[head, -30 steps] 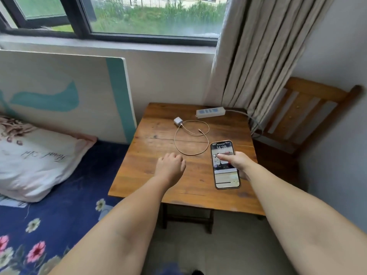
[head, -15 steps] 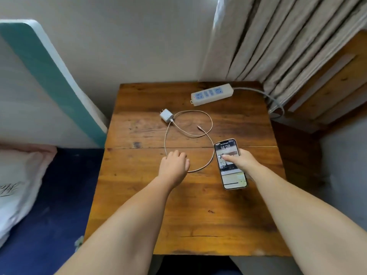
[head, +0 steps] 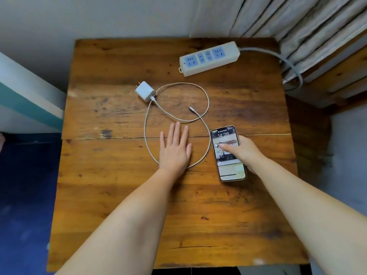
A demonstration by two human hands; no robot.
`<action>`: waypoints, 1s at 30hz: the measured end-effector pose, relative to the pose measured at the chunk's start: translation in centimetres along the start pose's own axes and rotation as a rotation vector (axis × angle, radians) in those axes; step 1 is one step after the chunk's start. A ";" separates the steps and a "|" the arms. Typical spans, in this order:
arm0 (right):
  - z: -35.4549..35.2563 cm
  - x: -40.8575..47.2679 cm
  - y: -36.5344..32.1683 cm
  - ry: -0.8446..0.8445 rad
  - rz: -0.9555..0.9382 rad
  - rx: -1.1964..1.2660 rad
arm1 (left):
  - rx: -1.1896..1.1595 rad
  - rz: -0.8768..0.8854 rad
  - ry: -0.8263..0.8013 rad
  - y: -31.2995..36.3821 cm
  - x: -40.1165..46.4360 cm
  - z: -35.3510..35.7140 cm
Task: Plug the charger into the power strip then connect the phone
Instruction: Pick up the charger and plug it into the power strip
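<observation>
With the left hand (head: 174, 149) flat and spread inside the cable (head: 206, 100) loop and the right hand (head: 241, 150) apparently clasping the phone (head: 228, 153), grip the light, rigid charger (head: 145, 91), lying unplugged near the power strip (head: 209, 58), by its body.

Wooden table (head: 123, 195), pleated curtain (head: 297, 22), blue bedding (head: 25, 195).

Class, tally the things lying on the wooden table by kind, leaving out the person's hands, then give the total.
Power strip: 1
Charger: 1
Cable: 1
Phone: 1
Total: 4
</observation>
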State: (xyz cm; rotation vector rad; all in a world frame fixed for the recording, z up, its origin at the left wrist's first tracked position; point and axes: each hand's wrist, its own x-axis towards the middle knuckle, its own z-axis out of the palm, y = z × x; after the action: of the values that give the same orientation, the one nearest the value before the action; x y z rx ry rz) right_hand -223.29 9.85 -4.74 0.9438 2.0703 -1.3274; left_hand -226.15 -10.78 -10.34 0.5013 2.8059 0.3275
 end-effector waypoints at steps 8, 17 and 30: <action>-0.4 0.3 -1.1 0.165 -0.099 -0.897 | 0.055 -0.017 0.013 0.0 -0.1 0.7; -1.5 1.3 -4.6 -0.021 -0.010 -1.314 | 0.028 -0.021 -0.068 -0.1 0.1 0.1; 8.2 5.0 -18.9 0.098 -0.746 -0.942 | -0.116 -0.255 0.252 -7.8 3.9 -7.9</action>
State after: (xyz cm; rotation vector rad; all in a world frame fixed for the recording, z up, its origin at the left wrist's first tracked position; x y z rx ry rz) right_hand -240.71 -1.62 -0.91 -0.2005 2.7979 -0.3917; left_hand -234.42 -17.92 -5.84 0.0774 3.0219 0.5266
